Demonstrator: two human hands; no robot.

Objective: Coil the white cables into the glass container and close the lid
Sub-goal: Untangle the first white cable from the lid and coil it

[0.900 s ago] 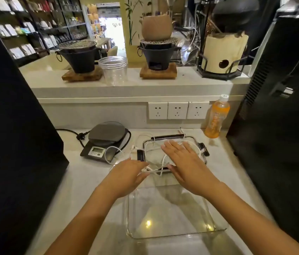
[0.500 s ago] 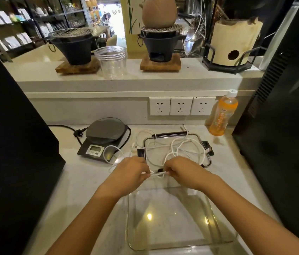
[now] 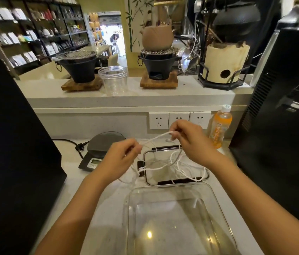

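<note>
Desk (image 3: pixel 93 196) carries empty glass container (image 3: pixel 179 219), nearest the camera. Lid (image 3: pixel 175 165) lies flat just behind the container, with loose white cables (image 3: pixel 181 167) on it. Above the lid, left hand (image 3: pixel 122 158) and right hand (image 3: pixel 191 139) each pinch a raised cable strand stretched between them.

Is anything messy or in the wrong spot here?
Yes. The white cables lie in a loose tangle on the lid, not coiled in the glass container, which holds nothing. Both hands, left and right, pinch one strand up.
</note>
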